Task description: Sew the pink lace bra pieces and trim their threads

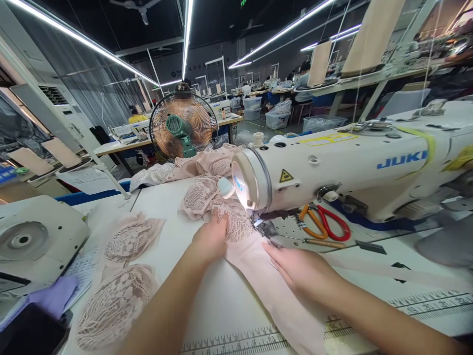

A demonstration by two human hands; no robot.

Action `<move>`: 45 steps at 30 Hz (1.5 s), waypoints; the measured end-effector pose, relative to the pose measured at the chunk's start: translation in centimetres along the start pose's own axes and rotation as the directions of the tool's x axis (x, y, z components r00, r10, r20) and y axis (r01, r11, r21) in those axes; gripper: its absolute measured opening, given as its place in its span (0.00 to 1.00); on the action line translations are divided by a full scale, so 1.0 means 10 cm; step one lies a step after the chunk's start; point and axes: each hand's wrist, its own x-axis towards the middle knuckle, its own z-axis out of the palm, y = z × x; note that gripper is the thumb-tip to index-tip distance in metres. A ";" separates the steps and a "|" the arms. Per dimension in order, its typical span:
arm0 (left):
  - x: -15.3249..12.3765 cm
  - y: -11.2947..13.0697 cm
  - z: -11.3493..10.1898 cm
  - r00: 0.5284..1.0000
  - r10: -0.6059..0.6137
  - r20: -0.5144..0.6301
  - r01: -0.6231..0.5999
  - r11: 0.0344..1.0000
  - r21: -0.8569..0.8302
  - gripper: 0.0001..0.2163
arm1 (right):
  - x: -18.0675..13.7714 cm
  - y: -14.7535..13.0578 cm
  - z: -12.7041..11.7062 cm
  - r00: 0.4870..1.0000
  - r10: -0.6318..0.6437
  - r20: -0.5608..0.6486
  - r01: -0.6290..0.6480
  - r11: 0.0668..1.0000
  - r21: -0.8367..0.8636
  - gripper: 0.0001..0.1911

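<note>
Lace garment (240, 229) is lying on the table (172, 224), feeding edge at the sewing machine (325, 162) needle end. My left hand (210, 241) is touching lace, right hand (295, 264) the plain band's edge; can't tell if either's pinching. Guessing light, limp, stretchy, snag-prone: I'm favouring band edges, flat fingertips.

my left hand (210, 239) rests on the lace of a pale pink garment (242, 224), and my right hand (297, 268) touches its smooth band, near the lit needle area of a white juki sewing machine (328, 158). two more lace cups (123, 239) lie to the left on the counter (172, 231); a red-handled tool (337, 217) sits beneath the machine's arm. beyond, a fan (178, 125) stands before a person under bright ceiling tubes (187, 37).
</note>
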 end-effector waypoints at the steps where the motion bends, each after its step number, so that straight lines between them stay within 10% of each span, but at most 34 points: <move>1: 0.01 -0.01 0.01 1.000 0.001 -0.011 -0.001 1.000 -0.019 0.37 | -0.01 0.01 0.02 1.000 -0.006 -0.015 0.007 1.000 0.008 0.23; 23: 0.26 -0.17 0.13 0.952 -0.072 -0.299 0.063 0.997 -0.039 0.29 | -0.02 0.08 0.12 0.993 -0.053 -0.106 0.059 0.997 0.051 0.23; 29: -0.10 0.43 0.25 0.927 0.289 -0.238 -0.291 0.956 0.031 0.09 | -0.24 0.16 0.14 0.983 -0.147 -0.112 0.156 0.985 0.077 0.19; 33: -0.37 0.67 0.42 0.784 0.614 -0.089 -0.602 0.787 0.132 0.13 | -0.41 0.29 0.28 0.961 -0.226 -0.159 0.247 0.961 0.123 0.17; 45: -0.34 0.54 0.34 0.793 0.609 -0.033 -0.590 0.780 0.211 0.21 | -0.35 0.34 0.31 0.954 -0.224 -0.201 0.254 0.957 0.141 0.21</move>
